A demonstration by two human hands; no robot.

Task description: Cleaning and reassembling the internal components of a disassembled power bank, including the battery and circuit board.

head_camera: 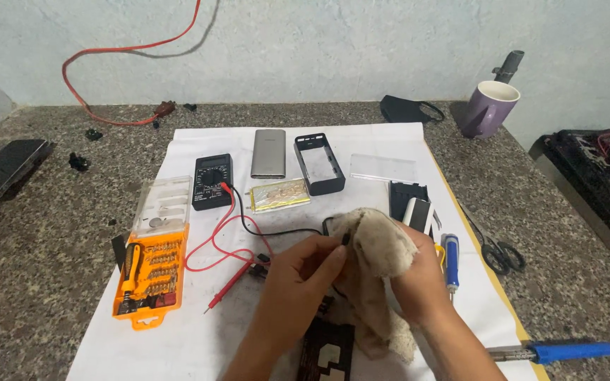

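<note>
A white sheet (192,331) covers the stone bench (30,282), with the work at its 6 o'clock edge. Both hands meet there over a beige cloth (379,247). The right hand (418,279) is wrapped in the cloth from the 3 o'clock side, fingers closed into its folds. The left hand (305,264) comes from 9 o'clock, thumb and forefinger pinching a small dark part (345,240) against the cloth; what the part is cannot be told.

The step in hand appears to be wiping that part clean. The next move likely calls for a firm pinch while the cloth rubs, kept clear of the leads (227,240).

At 10 o'clock lies an orange bit case (151,271); at 11, a black meter (212,182); at 12, a grey shell (268,153), black frame (319,164) and foil cell (279,195). At 4 o'clock lies a blue iron (566,351).
</note>
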